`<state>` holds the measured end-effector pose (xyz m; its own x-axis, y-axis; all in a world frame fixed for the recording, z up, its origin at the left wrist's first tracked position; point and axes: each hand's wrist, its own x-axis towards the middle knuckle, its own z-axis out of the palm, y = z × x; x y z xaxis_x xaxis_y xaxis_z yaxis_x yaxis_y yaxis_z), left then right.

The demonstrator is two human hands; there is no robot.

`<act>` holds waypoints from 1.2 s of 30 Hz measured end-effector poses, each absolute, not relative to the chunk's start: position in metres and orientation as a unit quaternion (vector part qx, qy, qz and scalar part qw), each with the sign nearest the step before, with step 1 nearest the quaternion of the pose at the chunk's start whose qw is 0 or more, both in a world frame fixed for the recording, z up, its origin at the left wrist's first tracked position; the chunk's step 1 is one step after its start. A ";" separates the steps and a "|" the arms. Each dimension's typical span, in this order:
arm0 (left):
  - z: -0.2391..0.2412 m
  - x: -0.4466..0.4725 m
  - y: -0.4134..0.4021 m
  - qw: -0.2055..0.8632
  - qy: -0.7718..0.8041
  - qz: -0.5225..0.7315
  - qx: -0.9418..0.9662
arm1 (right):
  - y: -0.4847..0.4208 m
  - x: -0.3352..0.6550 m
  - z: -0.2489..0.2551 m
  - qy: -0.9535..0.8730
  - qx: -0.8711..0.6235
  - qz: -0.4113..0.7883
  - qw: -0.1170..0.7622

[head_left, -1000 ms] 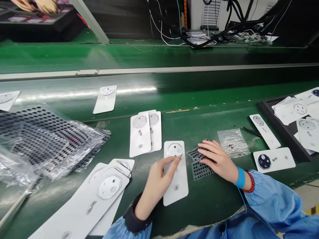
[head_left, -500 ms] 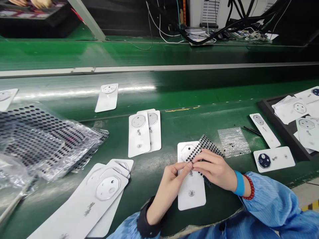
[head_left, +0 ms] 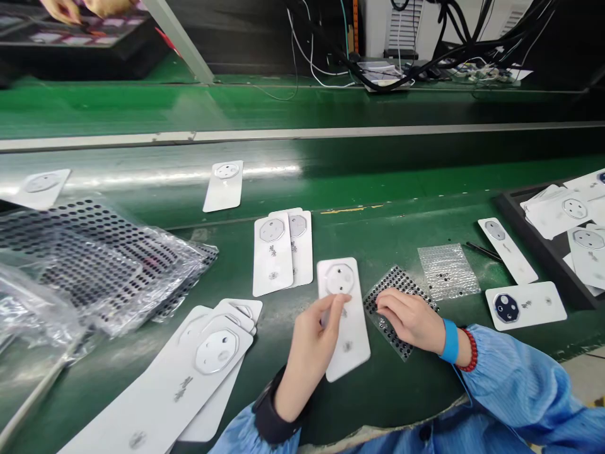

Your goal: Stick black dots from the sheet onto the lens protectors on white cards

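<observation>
In front of me a white phone-back-shaped panel [head_left: 348,334] lies on the green bench, with an octagonal ring and dark holes at its top. My left hand [head_left: 312,337] is over its left side, thumb and forefinger pinched together just below the ring; a tiny dark speck shows at the tips, too small to name. To the right, a clear sheet of small black dots [head_left: 396,280] lies tilted on the bench. My right hand [head_left: 412,320] rests over that sheet, fingers curled closed on it near its left edge; the fingertips are partly hidden.
Stacked white panels [head_left: 208,372] lie at left, two overlapping ones [head_left: 273,261] ahead. A bagged dotted sheet [head_left: 108,265] is far left. At right are a clear film [head_left: 448,271], a black pen-like tool [head_left: 483,251], a dark-ringed panel [head_left: 532,306] and a black tray [head_left: 553,258]. A co-worker's hands [head_left: 85,7] show top left.
My hands have moved apart. The dotted sheet has come down off the panel to its right, still under my right hand. The panel now sits more tilted, its ring uncovered. Panels behind appear shifted right.
</observation>
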<state>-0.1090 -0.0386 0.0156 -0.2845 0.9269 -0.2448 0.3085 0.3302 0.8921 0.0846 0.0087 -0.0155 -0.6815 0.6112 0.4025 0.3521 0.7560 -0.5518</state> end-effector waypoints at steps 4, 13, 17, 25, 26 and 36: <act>0.018 -0.109 -0.046 0.381 0.689 0.439 0.433 | 0.013 0.090 -0.008 -0.800 -0.330 0.359 0.349; 0.011 -0.082 -0.058 0.518 0.587 0.416 0.463 | 0.010 0.060 0.017 -0.774 -0.342 0.241 0.475; 0.012 -0.079 -0.062 0.520 0.584 0.400 0.478 | 0.007 0.058 0.015 -0.787 -0.349 0.188 0.473; 0.009 -0.077 -0.065 0.489 0.585 0.407 0.503 | 0.003 0.068 0.008 -0.854 -0.277 0.052 0.437; 0.008 -0.076 -0.066 0.484 0.583 0.409 0.508 | 0.002 0.069 0.007 -0.862 -0.269 0.038 0.429; 0.011 -0.078 -0.068 0.486 0.591 0.429 0.480 | -0.008 0.074 0.006 -0.913 -0.257 -0.081 0.307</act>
